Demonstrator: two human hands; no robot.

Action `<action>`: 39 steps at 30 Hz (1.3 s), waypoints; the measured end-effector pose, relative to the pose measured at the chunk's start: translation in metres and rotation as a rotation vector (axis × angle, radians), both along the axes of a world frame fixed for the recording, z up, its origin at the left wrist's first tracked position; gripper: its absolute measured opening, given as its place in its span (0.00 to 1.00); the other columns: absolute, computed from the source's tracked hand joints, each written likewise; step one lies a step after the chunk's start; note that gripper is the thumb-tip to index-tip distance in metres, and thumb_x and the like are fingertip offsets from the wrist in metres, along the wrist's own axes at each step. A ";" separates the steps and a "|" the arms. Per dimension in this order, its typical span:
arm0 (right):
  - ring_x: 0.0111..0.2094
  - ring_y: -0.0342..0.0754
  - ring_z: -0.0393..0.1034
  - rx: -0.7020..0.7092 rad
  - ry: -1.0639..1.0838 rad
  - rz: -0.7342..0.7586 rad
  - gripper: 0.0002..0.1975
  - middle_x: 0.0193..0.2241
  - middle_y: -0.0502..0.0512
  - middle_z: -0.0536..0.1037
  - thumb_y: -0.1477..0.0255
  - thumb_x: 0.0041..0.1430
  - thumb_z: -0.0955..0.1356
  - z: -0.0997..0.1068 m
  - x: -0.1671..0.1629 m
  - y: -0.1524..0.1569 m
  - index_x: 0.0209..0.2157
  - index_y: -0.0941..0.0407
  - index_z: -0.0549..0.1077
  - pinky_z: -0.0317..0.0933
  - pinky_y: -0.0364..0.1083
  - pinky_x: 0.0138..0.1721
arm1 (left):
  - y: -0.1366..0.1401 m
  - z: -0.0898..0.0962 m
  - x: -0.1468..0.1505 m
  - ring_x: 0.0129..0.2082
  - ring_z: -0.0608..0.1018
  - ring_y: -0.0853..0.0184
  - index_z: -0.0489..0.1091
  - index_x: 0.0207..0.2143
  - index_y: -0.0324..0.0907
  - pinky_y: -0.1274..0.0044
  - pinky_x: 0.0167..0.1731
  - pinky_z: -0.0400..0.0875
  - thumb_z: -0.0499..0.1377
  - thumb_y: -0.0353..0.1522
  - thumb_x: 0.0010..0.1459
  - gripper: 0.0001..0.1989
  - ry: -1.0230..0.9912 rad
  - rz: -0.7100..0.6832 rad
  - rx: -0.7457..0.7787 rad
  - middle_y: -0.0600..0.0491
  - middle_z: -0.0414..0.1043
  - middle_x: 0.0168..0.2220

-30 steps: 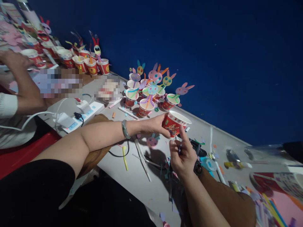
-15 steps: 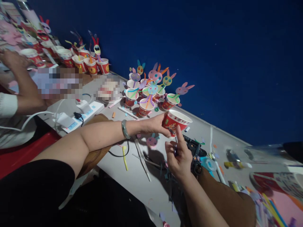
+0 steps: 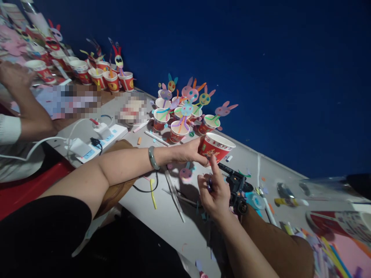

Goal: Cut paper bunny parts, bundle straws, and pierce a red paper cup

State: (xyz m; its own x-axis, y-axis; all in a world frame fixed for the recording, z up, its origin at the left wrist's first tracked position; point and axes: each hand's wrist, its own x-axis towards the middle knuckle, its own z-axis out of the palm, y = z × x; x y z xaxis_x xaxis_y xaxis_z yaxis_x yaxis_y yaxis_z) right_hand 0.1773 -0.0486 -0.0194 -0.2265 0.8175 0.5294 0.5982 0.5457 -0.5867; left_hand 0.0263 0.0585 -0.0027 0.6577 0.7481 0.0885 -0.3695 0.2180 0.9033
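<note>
A red paper cup [image 3: 216, 148] with a white rim and a printed figure is held up, tilted slightly, over the table. My left hand [image 3: 193, 151], a green bangle on its wrist, wraps around the cup's left side. In front of the cup is my right hand [image 3: 215, 191], its index finger stretched toward the printed side and the other fingers bent. A ring shows on it, and I see nothing held in it. Whether the fingertip touches the cup I cannot tell. A pink paper animal face [image 3: 186, 173] lies on the table below the left hand.
Beyond my left hand stand several cups with paper rabbit faces [image 3: 188, 109]. A white power strip [image 3: 108, 141] with cables lies at left, near a co-worker's arm [image 3: 31, 104]. A black device [image 3: 239, 185], straws and scraps [image 3: 327, 247] lie to the right.
My right hand has moved slightly left, its index fingertip lower on the cup's front. My left hand still holds the cup in nearly the same place.
</note>
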 end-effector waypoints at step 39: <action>0.17 0.42 0.54 -0.038 0.009 -0.002 0.37 0.18 0.42 0.64 0.70 0.66 0.65 -0.002 -0.001 -0.001 0.72 0.58 0.49 0.56 0.44 0.20 | 0.000 0.006 -0.001 0.52 0.76 0.54 0.62 0.53 0.38 0.61 0.53 0.69 0.71 0.24 0.34 0.40 0.025 0.027 0.048 0.43 0.73 0.51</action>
State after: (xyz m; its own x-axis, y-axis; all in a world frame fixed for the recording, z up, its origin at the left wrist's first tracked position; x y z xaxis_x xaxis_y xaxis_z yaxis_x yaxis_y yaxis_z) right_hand 0.1768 -0.0491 -0.0211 -0.2196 0.8375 0.5003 0.5939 0.5216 -0.6125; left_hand 0.0255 0.0581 0.0028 0.6396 0.7610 0.1086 -0.3516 0.1639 0.9217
